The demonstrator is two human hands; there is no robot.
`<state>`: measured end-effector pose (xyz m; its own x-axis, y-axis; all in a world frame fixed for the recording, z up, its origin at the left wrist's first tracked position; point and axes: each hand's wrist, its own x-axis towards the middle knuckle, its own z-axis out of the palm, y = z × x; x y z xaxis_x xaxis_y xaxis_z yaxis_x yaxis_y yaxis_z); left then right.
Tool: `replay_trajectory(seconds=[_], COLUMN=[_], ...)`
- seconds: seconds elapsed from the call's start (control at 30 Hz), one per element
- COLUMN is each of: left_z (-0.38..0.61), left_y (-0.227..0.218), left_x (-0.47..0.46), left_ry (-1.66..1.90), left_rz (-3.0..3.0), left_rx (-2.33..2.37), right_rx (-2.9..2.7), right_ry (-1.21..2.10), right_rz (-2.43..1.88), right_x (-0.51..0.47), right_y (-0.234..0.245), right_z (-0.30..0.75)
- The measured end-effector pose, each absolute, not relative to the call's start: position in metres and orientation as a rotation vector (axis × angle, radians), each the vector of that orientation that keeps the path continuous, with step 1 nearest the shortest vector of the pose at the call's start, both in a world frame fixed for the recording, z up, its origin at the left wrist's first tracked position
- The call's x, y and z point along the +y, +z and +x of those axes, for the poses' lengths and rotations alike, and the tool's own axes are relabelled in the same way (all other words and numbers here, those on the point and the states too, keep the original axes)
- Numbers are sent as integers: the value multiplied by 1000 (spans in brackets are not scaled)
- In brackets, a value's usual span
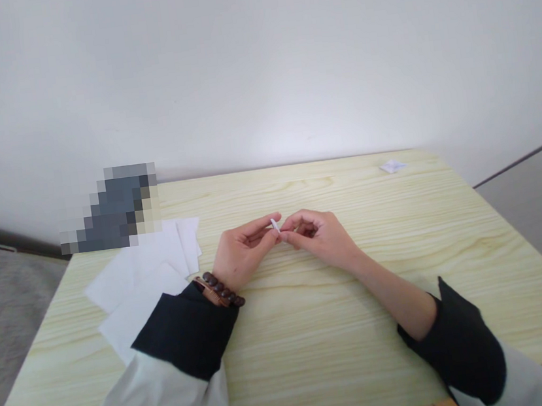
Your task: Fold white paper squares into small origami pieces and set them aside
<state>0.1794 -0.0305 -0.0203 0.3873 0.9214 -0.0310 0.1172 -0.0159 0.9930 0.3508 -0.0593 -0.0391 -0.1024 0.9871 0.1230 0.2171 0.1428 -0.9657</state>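
Observation:
My left hand (242,249) and my right hand (317,233) meet over the middle of a pale wooden table (316,329). Both pinch one small piece of white paper (274,224) between their fingertips, a little above the tabletop. The left thumb and forefinger close on it from the left, and the right fingers are curled in on it from the right. A dark bead bracelet (222,289) sits on my left wrist. Both sleeves are black and white.
Several white paper sheets (137,279) lie spread at the table's left, partly under my left sleeve. A blurred dark object (114,209) rests at the far left edge. A small folded white paper (392,166) lies at the far right corner. A plain wall stands behind.

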Motion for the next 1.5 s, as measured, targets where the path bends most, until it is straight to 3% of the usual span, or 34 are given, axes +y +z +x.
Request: replay_trajectory(seconds=[0.33, 0.57, 0.9, 1.5], left_z=[179, 180, 176, 171], left_y=[-28, -30, -38, -33], left_x=[-30, -33, -29, -29], left_ry=[884, 987, 1025, 1106], left_rz=[1647, 1947, 2311, 2418], left_rx=[1008, 1032, 942, 876], right_rx=[-1515, -1559, -1419, -1377], right_ry=[1023, 689, 842, 1052], right_rz=[-1248, -1334, -1353, -1107], right_x=[-59, -62, -63, -65], right_y=[-39, -42, -39, -35], right_z=[350, 341, 342, 344])
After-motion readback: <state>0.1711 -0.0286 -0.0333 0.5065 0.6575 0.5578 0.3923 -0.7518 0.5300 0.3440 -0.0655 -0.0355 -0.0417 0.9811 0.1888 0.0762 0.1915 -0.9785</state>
